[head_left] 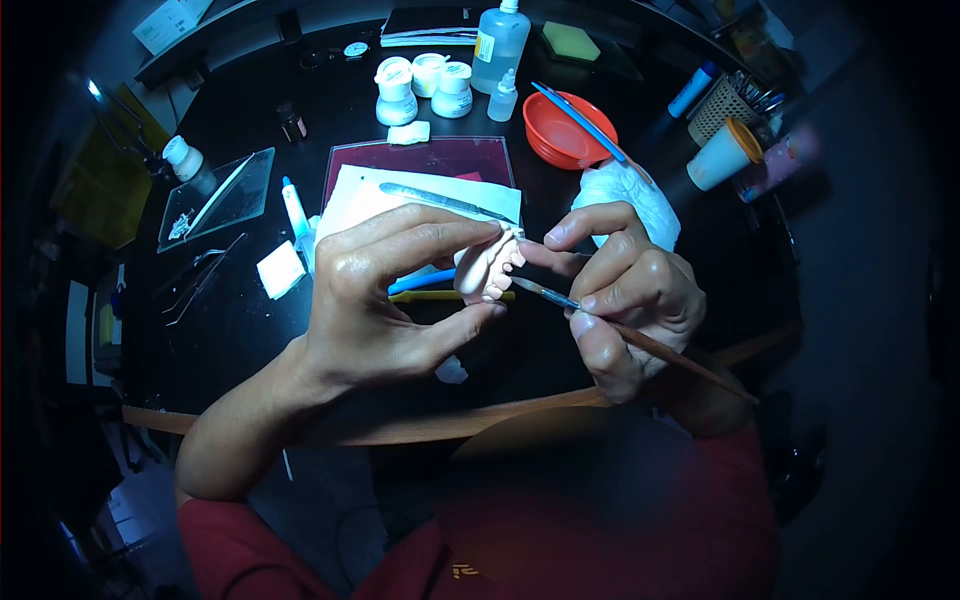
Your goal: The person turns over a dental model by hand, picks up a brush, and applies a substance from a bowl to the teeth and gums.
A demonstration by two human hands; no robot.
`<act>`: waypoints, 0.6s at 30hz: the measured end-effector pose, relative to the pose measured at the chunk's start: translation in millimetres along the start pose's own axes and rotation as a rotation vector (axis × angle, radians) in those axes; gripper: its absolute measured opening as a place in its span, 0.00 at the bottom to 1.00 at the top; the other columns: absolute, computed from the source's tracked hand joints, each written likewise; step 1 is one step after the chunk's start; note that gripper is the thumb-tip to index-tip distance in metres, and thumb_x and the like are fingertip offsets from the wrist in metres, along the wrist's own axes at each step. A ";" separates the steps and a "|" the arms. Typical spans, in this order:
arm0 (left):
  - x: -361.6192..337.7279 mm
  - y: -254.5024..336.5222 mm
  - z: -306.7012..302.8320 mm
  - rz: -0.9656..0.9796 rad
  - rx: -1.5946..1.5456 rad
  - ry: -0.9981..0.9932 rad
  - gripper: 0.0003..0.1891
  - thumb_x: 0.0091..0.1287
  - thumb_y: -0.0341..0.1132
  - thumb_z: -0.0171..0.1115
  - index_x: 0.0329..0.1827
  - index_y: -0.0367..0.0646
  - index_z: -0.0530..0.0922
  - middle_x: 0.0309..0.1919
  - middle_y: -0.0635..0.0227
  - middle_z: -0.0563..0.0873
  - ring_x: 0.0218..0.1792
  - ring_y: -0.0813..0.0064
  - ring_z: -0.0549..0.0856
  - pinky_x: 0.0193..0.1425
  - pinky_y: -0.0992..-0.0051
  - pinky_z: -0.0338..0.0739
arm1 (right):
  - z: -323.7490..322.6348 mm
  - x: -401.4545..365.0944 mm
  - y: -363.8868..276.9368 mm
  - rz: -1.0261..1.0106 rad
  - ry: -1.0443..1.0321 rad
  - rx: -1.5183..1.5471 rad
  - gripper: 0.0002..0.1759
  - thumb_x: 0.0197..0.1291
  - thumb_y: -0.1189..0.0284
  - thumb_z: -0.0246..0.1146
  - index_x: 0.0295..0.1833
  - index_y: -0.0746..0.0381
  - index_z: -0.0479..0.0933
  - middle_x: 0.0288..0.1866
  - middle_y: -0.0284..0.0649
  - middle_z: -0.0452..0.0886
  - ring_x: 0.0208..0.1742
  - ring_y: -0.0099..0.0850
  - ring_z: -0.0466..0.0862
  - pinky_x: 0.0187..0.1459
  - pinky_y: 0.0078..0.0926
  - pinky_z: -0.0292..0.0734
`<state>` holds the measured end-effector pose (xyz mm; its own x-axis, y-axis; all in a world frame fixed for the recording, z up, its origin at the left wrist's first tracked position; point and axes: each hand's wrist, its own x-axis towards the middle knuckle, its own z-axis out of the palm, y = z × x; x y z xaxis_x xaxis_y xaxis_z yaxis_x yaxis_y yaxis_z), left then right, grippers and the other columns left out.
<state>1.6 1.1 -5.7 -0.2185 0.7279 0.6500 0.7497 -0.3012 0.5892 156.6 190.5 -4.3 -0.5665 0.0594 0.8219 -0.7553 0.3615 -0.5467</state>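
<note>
My left hand [390, 280] grips a pale dental model [484, 268] between the fingertips above and the thumb below, its row of teeth facing right. In my right hand [635, 300] a fine brush [655, 348] with a brown wooden handle is pinched, its tip close to the teeth. The right index fingertip reaches the model's upper edge. Beneath the hands lie a white paper sheet [350, 195] with a scalpel handle [430, 195] on it, and blue and yellow sticks [425, 295], partly hidden by the left hand and model.
Several white jars [396, 92] stand at the back beside a large clear bottle [500, 50] and a small dropper bottle [503, 98]. To the right are a red bowl [545, 140], crumpled white tissue [655, 215] and a cup [715, 165]. Tweezers [205, 275] and a glass slab [250, 190] lie left.
</note>
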 end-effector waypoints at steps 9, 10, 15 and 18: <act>0.0 0.2 1.0 0.000 -0.007 0.022 0.28 0.53 0.29 0.87 0.59 0.34 0.90 0.51 0.54 0.95 0.47 0.69 0.93 0.48 0.73 0.87 | -1.0 -0.8 0.6 -0.013 -0.023 -0.078 0.09 0.51 0.85 0.63 0.38 0.65 0.77 0.30 0.39 0.81 0.55 0.45 0.88 0.57 0.42 0.94; 0.1 0.1 1.0 -0.003 -0.009 0.025 0.28 0.53 0.29 0.87 0.59 0.34 0.90 0.51 0.54 0.95 0.47 0.69 0.93 0.48 0.73 0.87 | -2.8 -0.3 2.5 -0.027 -0.046 -0.079 0.09 0.51 0.85 0.63 0.38 0.65 0.77 0.30 0.39 0.81 0.55 0.45 0.88 0.57 0.41 0.94; 0.4 -0.6 0.4 0.011 -0.007 0.023 0.28 0.53 0.29 0.87 0.59 0.34 0.90 0.51 0.54 0.95 0.47 0.68 0.94 0.48 0.72 0.88 | -4.8 -4.4 -0.5 0.025 -0.040 -0.002 0.09 0.52 0.84 0.62 0.38 0.63 0.77 0.30 0.38 0.79 0.59 0.44 0.87 0.60 0.41 0.93; 1.3 -1.8 -0.1 0.032 0.000 0.027 0.28 0.53 0.28 0.86 0.60 0.34 0.89 0.51 0.54 0.95 0.48 0.67 0.94 0.49 0.71 0.89 | -2.9 -5.2 -2.1 0.046 0.007 0.046 0.08 0.52 0.84 0.62 0.38 0.63 0.77 0.30 0.38 0.80 0.58 0.43 0.87 0.60 0.41 0.92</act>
<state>-0.1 2.5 -5.8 -0.2112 0.7007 0.6815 0.7567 -0.3241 0.5678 162.1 192.1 -6.9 -0.5987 0.0815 0.7968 -0.7429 0.3155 -0.5905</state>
